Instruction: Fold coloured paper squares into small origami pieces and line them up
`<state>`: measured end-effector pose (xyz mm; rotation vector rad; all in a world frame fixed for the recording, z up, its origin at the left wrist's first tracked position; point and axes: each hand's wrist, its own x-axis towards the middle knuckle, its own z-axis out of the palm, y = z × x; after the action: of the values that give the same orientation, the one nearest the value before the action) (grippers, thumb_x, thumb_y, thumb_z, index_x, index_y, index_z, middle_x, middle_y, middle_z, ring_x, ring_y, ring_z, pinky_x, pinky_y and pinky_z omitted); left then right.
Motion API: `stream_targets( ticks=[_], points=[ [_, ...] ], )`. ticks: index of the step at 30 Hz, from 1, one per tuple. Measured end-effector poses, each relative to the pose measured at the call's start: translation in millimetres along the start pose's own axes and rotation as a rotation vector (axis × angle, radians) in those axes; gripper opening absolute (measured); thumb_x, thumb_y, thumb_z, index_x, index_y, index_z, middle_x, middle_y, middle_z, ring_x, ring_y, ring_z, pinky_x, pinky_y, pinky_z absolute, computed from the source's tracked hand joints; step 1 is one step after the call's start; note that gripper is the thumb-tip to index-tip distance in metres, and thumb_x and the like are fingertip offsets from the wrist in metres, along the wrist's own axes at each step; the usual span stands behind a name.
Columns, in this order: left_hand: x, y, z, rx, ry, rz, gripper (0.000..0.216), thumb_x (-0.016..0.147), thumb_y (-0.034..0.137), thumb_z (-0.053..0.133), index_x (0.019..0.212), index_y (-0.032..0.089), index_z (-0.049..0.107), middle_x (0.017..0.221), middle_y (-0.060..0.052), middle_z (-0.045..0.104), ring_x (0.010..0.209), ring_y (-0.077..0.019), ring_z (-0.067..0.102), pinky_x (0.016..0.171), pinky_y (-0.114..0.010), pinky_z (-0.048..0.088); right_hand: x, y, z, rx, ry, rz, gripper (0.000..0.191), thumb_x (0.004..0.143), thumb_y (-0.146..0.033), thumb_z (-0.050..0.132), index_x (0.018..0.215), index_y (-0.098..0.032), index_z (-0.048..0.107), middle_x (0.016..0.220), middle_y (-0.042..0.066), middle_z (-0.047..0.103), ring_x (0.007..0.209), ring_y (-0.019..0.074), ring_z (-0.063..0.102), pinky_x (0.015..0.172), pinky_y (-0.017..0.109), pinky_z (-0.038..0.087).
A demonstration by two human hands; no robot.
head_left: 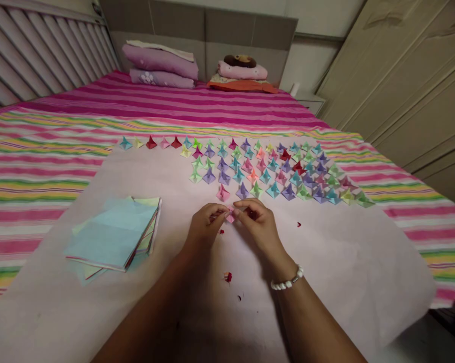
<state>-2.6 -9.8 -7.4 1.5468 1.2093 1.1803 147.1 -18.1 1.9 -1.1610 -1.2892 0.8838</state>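
Observation:
Between my two hands I hold a small pink folded paper piece (230, 216) above the white sheet. My left hand (209, 220) pinches its left side with thumb and fingers. On the other side, my right hand (256, 220) pinches it too; a white beaded bracelet circles that wrist. Just beyond my fingertips stands a pink origami crane (222, 192), with rows of folded cranes in many colours (265, 175) farther back and to the right. To the left lies a stack of square coloured paper (112, 234), light blue on top.
The large white sheet (336, 282) covers a bed with a striped cover (8, 191). Small red marks (228, 277) show on the sheet. Folded purple bedding (161, 63) and a pink pile (242, 70) sit by the headboard (246, 30). A wardrobe (412, 75) stands right.

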Motion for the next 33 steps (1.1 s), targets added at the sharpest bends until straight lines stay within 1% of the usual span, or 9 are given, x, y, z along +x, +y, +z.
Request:
stream_targets(
  ticks=[2, 5, 9, 17, 21, 23, 27, 30, 33],
  points=[
    [0.2, -1.7, 0.6, -0.009, -0.010, 0.009, 0.012, 0.078, 0.028, 0.060, 0.080, 0.020, 0.069, 0.080, -0.003, 0.067, 0.070, -0.0144, 0.062, 0.056, -0.023, 0.051, -0.6, 1.6, 1.4, -0.011, -0.047, -0.020, 0.010, 0.072, -0.029, 0.071, 0.080, -0.024, 0.074, 0.083, 0.003, 0.063, 0.067, 0.0152, 0.053, 0.062, 0.029, 0.041],
    [1.2, -4.4, 1.7, 0.034, 0.014, 0.069, 0.010, 0.076, 0.024, 0.060, 0.076, 0.020, 0.069, 0.086, -0.004, 0.067, 0.075, -0.0143, 0.062, 0.061, -0.023, 0.052, -1.4, 4.8, 3.3, -0.048, -0.058, -0.015, 0.005, 0.073, -0.027, 0.069, 0.073, -0.023, 0.072, 0.079, 0.003, 0.063, 0.069, 0.0165, 0.055, 0.063, 0.029, 0.042],
    [2.2, -8.3, 3.3, 0.092, 0.068, 0.072, 0.009, 0.073, 0.025, 0.064, 0.072, 0.019, 0.071, 0.099, -0.006, 0.063, 0.070, -0.0116, 0.059, 0.059, -0.024, 0.051, -1.5, 6.7, 3.7, -0.107, -0.077, 0.024, 0.010, 0.075, -0.024, 0.064, 0.067, -0.021, 0.068, 0.074, 0.003, 0.064, 0.068, 0.0168, 0.056, 0.065, 0.030, 0.043],
    [1.6, -8.9, 3.2, 0.050, 0.074, 0.038, 0.008, 0.075, 0.023, 0.061, 0.069, 0.018, 0.064, 0.086, -0.004, 0.063, 0.082, -0.0155, 0.061, 0.072, -0.027, 0.053, -0.4, 11.5, 3.1, -0.193, -0.096, 0.112, 0.011, 0.074, -0.023, 0.060, 0.065, -0.019, 0.065, 0.068, 0.002, 0.064, 0.067, 0.0174, 0.056, 0.065, 0.030, 0.042],
    [-0.1, -10.6, 5.8, 0.037, 0.058, -0.073, 0.011, 0.076, 0.028, 0.059, 0.073, 0.017, 0.060, 0.085, -0.004, 0.061, 0.074, -0.0149, 0.061, 0.057, -0.024, 0.051, 0.3, 14.4, 3.0, -0.210, -0.087, 0.130, 0.011, 0.074, -0.024, 0.058, 0.066, -0.019, 0.065, 0.068, 0.002, 0.065, 0.067, 0.0175, 0.057, 0.065, 0.030, 0.043],
    [-0.3, -13.4, 8.4, 0.038, 0.054, -0.081, 0.013, 0.075, 0.029, 0.061, 0.075, 0.017, 0.059, 0.085, -0.004, 0.060, 0.070, -0.0141, 0.060, 0.053, -0.023, 0.050, 0.4, 15.1, 3.4, -0.214, -0.094, 0.135, 0.011, 0.073, -0.024, 0.057, 0.067, -0.018, 0.065, 0.068, 0.002, 0.065, 0.067, 0.0171, 0.057, 0.065, 0.029, 0.043],
    [0.2, -16.1, 10.7, 0.109, 0.082, -0.032, 0.007, 0.075, 0.024, 0.059, 0.073, 0.017, 0.057, 0.082, -0.003, 0.059, 0.062, -0.0116, 0.058, 0.054, -0.024, 0.051, 0.4, 14.4, 3.8, -0.222, -0.101, 0.158, 0.012, 0.072, -0.025, 0.057, 0.067, -0.017, 0.064, 0.067, 0.002, 0.065, 0.064, 0.0159, 0.056, 0.062, 0.028, 0.043],
    [0.3, -13.4, 9.4, 0.120, 0.099, -0.059, 0.004, 0.075, 0.020, 0.056, 0.076, 0.017, 0.057, 0.081, -0.003, 0.059, 0.065, -0.0134, 0.060, 0.054, -0.025, 0.052, 0.8, 14.0, 3.4, -0.234, -0.090, 0.168, 0.012, 0.071, -0.026, 0.056, 0.065, -0.017, 0.063, 0.064, 0.002, 0.064, 0.060, 0.0153, 0.055, 0.060, 0.027, 0.043],
    [0.1, -10.9, 7.9, 0.099, 0.089, -0.067, 0.007, 0.075, 0.019, 0.054, 0.080, 0.017, 0.058, 0.086, -0.005, 0.059, 0.066, -0.0139, 0.060, 0.050, -0.025, 0.052, 1.7, 15.4, 2.4, -0.228, -0.065, 0.180, 0.010, 0.068, -0.024, 0.056, 0.066, -0.018, 0.063, 0.063, 0.001, 0.063, 0.059, 0.0154, 0.055, 0.059, 0.027, 0.042]
  ],
)
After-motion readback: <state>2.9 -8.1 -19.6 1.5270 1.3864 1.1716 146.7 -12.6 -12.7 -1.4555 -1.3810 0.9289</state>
